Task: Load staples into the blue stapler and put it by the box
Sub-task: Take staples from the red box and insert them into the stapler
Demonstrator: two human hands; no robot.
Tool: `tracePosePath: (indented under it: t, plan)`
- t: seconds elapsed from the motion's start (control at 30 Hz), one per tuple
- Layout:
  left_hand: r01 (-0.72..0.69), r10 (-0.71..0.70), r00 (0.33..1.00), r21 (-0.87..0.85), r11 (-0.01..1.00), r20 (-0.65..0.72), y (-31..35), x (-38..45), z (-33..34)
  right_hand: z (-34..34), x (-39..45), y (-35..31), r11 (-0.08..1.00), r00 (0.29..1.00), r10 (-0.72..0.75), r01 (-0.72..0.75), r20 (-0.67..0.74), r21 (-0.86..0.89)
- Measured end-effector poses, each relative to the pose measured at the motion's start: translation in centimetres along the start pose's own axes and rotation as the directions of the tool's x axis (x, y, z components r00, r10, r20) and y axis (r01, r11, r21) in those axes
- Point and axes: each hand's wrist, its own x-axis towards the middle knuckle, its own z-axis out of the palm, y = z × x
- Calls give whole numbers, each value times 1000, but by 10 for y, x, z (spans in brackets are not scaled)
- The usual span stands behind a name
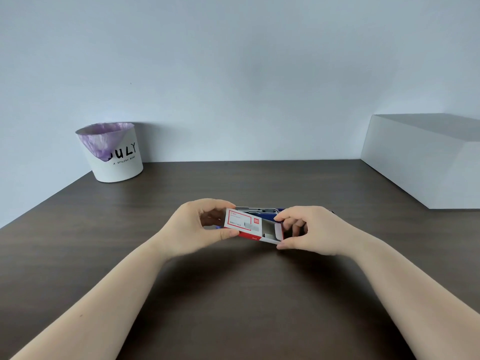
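A small red and white staple box [242, 223] is held above the dark table between both hands. My left hand [200, 227] grips its left end, thumb below and fingers above. My right hand [309, 231] pinches the inner tray [272, 236], which is slid partly out to the right, and a grey staple strip shows inside it. The blue stapler [270, 213] lies on the table just behind the staple box, its metal rail showing; most of it is hidden by the box and my hands.
A large white box [420, 162] stands at the back right of the brown table [233, 294]. A white bin [114, 157] with a purple liner stands at the back left against the wall.
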Motion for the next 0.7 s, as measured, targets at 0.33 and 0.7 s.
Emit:
tracePosePath:
  t: [0.33, 0.7]
  plan:
    - [20, -22, 998, 46, 999, 52, -7, 2, 4, 4, 1, -16, 964, 984, -179, 172, -17, -201]
    - [25, -30, 998, 71, 997, 64, -8, 3, 4, 6, 7, -17, 916, 980, -183, 200, 82, -347]
